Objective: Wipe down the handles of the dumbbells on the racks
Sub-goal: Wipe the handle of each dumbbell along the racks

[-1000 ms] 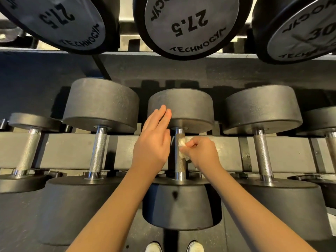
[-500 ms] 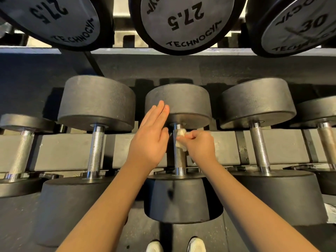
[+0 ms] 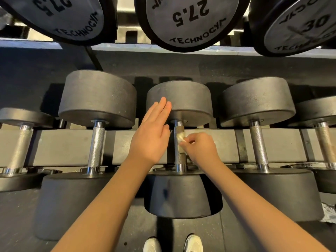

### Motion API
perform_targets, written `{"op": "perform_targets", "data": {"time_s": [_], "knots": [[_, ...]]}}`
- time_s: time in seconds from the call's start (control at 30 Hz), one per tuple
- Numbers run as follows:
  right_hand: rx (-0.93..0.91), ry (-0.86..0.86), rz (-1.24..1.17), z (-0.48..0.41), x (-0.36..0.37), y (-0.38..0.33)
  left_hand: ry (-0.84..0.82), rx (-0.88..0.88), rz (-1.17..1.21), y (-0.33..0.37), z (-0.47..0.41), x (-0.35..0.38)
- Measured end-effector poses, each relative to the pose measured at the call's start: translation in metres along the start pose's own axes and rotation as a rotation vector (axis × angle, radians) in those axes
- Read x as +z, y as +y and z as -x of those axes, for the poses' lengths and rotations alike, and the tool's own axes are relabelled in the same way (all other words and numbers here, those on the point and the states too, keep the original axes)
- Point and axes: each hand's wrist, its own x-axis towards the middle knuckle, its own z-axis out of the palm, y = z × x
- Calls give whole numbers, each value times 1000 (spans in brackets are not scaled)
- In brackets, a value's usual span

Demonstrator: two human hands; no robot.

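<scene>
Grey rack rail [image 3: 60, 146] runs across under a row of dumbbells. At the middle dumbbell [image 3: 183, 195], the right hand [image 3: 201, 150] pinches a small white wipe [image 3: 180, 136] against the upper part of the handle [image 3: 179, 161]. The left hand [image 3: 151, 135] is flat with fingers straight, just left of the handle, fingertips at the far head. The hands do not touch each other. A left dumbbell [image 3: 98, 99] and a right dumbbell [image 3: 258, 99] crowd close, and an upper row [image 3: 185, 19] marked 27.5 and 30 overhangs. White shoes [image 3: 193, 243] show below.
</scene>
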Motion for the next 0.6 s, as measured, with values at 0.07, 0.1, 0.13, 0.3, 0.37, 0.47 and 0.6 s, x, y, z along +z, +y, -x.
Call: {"op": "perform_targets", "data": {"time_s": [0.07,0.1,0.13,0.3,0.37,0.47,0.6], "knots": [[13,-55,13,6,-3,4,4,5,1,0,1,0],[28,-50,-22,4,-4,3,4,6,0,0,1,0],[50,-31,-74,0,-4,1,4,7,0,-1,2,0],[46,126,-240,-21,-2,-14,16,11,-5,-3,2,1],[33,114,-207,-19,-2,-12,18,11,3,-3,2,1],[108,-72,-60,-9,-5,-3,26,12,13,-2,3,2],[177,-342,320,0,-6,0,25,6,2,-2,3,3]]}}
